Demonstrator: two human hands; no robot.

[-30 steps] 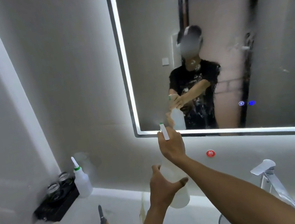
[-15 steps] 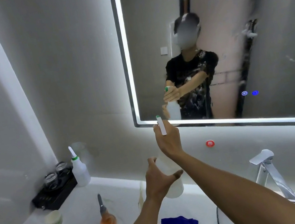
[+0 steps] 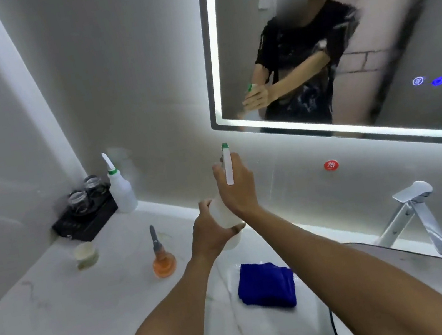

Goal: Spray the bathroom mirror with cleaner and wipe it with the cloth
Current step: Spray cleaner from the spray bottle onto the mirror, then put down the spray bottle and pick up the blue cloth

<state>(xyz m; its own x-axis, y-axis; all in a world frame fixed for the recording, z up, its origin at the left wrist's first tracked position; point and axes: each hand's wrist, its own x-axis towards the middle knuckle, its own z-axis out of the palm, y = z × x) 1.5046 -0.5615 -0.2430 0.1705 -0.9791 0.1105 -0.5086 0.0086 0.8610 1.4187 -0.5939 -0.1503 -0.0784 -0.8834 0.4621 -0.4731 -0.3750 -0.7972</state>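
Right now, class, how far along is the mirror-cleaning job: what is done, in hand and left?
Done: nothing visibly; the mirror looks smeared. In hand: the spray bottle, right hand on its trigger head, left hand round the body. Left: wiping; the blue cloth lies folded on the counter.

Bathroom, lit mirror (image 3: pixel 353 37), sink faucet (image 3: pixel 414 211)

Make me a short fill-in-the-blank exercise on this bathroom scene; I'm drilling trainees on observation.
1. Both hands hold the spray ______: the right hand grips its top, the left hand its body.
2. The folded cloth on the counter is ______ in colour.
3. The faucet stands to the ______ of the cloth.
4. The round sticker below the mirror is ______.

Missing words: bottle; blue; right; red
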